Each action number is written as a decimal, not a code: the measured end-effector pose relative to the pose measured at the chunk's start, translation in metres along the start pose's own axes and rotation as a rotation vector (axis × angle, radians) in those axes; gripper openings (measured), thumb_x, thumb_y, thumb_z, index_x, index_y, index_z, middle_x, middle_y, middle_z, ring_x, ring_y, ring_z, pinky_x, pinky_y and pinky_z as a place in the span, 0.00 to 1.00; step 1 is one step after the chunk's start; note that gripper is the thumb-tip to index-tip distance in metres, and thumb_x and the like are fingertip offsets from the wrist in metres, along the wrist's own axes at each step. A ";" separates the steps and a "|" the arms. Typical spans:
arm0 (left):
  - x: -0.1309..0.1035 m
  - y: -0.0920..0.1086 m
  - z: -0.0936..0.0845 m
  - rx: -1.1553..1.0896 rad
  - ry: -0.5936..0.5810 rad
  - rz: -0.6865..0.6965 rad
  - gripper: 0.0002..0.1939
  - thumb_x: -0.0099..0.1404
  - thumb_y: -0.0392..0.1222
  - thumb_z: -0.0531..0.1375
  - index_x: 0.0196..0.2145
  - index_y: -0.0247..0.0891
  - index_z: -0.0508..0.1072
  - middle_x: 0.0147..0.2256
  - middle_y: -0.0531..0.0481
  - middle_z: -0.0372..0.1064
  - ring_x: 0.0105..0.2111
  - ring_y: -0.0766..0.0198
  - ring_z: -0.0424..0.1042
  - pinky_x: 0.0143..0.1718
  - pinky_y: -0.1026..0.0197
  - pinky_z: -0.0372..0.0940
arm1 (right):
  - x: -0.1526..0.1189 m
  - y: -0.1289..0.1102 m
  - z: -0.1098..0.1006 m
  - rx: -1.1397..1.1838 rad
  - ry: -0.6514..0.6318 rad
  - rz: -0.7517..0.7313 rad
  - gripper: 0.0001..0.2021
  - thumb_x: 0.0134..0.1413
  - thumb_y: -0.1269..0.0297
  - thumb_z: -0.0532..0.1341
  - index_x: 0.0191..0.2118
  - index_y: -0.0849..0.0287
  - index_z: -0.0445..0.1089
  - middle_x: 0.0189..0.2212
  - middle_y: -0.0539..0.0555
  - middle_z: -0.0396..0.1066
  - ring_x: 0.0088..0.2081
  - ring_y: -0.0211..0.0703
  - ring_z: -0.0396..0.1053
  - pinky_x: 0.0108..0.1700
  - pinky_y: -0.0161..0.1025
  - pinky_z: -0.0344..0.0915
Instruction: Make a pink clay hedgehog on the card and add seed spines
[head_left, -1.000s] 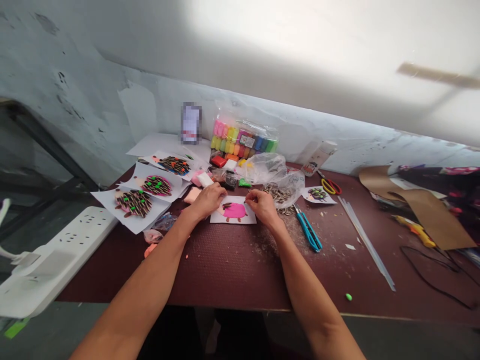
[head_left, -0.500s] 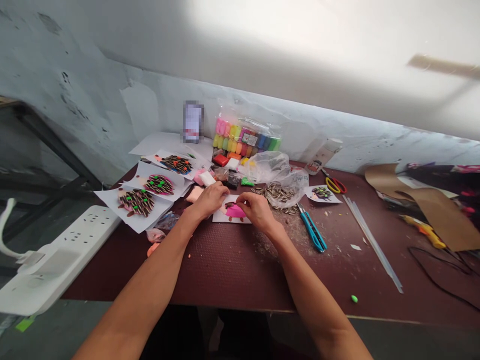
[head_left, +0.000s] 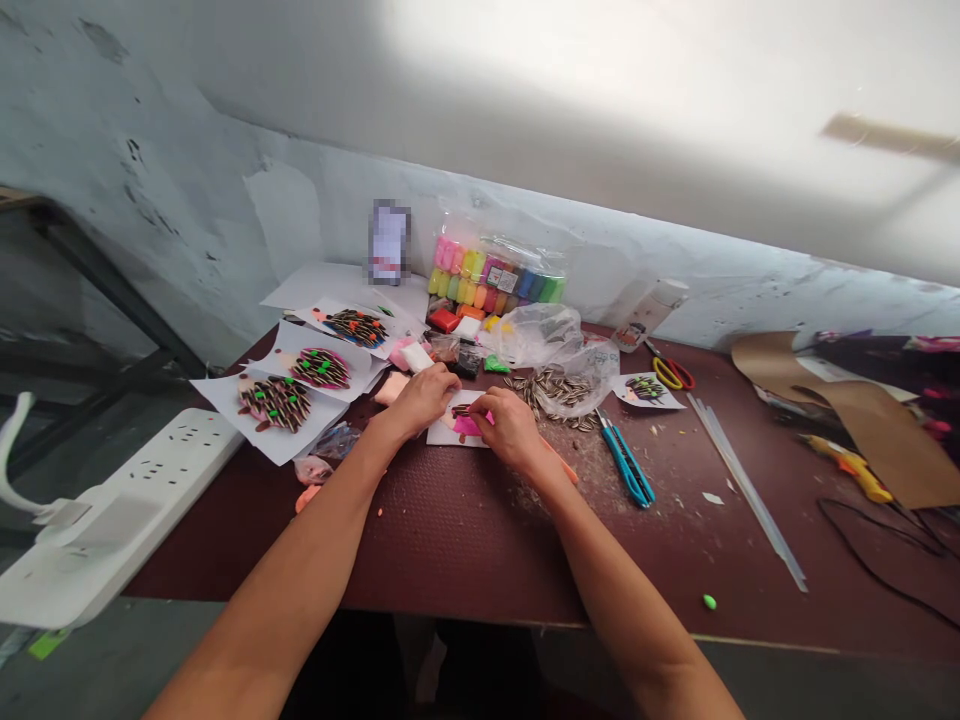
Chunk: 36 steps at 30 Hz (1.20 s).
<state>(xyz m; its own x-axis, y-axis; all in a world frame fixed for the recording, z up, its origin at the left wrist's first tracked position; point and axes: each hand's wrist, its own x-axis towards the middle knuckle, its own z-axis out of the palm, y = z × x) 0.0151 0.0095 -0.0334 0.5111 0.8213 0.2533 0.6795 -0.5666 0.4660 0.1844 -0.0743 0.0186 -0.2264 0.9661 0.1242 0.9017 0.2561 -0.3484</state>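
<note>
A small white card (head_left: pixel 442 436) with a pink clay shape (head_left: pixel 466 424) lies on the dark red table between my hands. Several dark seeds sit on the pink clay. My left hand (head_left: pixel 429 396) rests at the card's upper left edge, fingers bent together; what they hold, if anything, is hidden. Over the card's right side is my right hand (head_left: pixel 508 424), its fingertips pinched at the pink clay around something too small to make out. Just behind it lies a pile of striped seeds (head_left: pixel 551 388), partly under a clear plastic bag (head_left: pixel 581 375).
Seed-covered clay figures on paper (head_left: pixel 276 402) and a power strip (head_left: pixel 161 470) are at left. Clay packs (head_left: pixel 495 275) lean on the wall. At right are a teal cutter (head_left: pixel 627 462), scissors (head_left: pixel 673 373), clear sticks (head_left: pixel 746 490) and a yellow glue gun (head_left: pixel 851 465).
My right hand has shifted slightly left and down over the pink clay, and an orange strip now shows beside its wrist. My left hand has barely moved.
</note>
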 end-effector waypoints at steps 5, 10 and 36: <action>0.000 0.001 -0.001 -0.019 -0.009 -0.006 0.13 0.66 0.32 0.54 0.39 0.36 0.79 0.40 0.44 0.71 0.42 0.57 0.72 0.46 0.57 0.68 | -0.001 -0.003 0.002 -0.031 0.006 -0.017 0.08 0.62 0.69 0.61 0.36 0.57 0.78 0.35 0.53 0.73 0.40 0.42 0.68 0.43 0.35 0.59; 0.001 0.000 0.000 -0.015 -0.004 -0.003 0.14 0.65 0.32 0.54 0.39 0.37 0.79 0.39 0.44 0.71 0.41 0.58 0.72 0.46 0.57 0.68 | -0.001 -0.002 0.005 -0.055 0.009 -0.023 0.08 0.62 0.69 0.60 0.35 0.57 0.78 0.35 0.53 0.73 0.40 0.42 0.68 0.42 0.35 0.58; -0.001 0.006 -0.005 0.035 -0.021 -0.006 0.13 0.64 0.31 0.55 0.41 0.36 0.78 0.40 0.44 0.72 0.42 0.57 0.73 0.46 0.58 0.67 | -0.001 -0.009 0.007 -0.185 -0.059 0.000 0.10 0.67 0.69 0.56 0.39 0.61 0.76 0.39 0.57 0.74 0.42 0.43 0.68 0.42 0.35 0.58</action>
<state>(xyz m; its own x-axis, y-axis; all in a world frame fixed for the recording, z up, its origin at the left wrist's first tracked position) 0.0159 0.0054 -0.0263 0.5181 0.8231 0.2326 0.7002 -0.5643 0.4373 0.1738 -0.0771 0.0155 -0.2428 0.9677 0.0681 0.9527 0.2511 -0.1712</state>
